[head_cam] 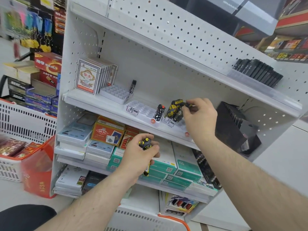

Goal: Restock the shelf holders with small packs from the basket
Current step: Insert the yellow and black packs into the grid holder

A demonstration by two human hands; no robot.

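Note:
My right hand (pixel 199 116) pinches a black-and-yellow pack (pixel 187 104) at the top of a cluster of like packs (pixel 174 110) standing in the right white holder (pixel 171 122) on the middle shelf. My left hand (pixel 140 155) grips a bundle of the same black-and-yellow packs (pixel 146 145) below that shelf's front edge. One black-and-white pack (pixel 159 113) stands in the middle holder (pixel 141 109). A single black pack (pixel 133 86) stands at the far corner of the left holder (pixel 115 94). The white basket with an orange rim (pixel 173 219) shows at the bottom.
Card decks (pixel 88 79) stand at the shelf's left end. A black divider rack (pixel 236 127) fills the right end. Boxed goods crowd the lower shelves (pixel 103 135). Black packs (pixel 258 72) line the top shelf. A second white basket (pixel 25 124) and a red bag (pixel 36 165) stand at left.

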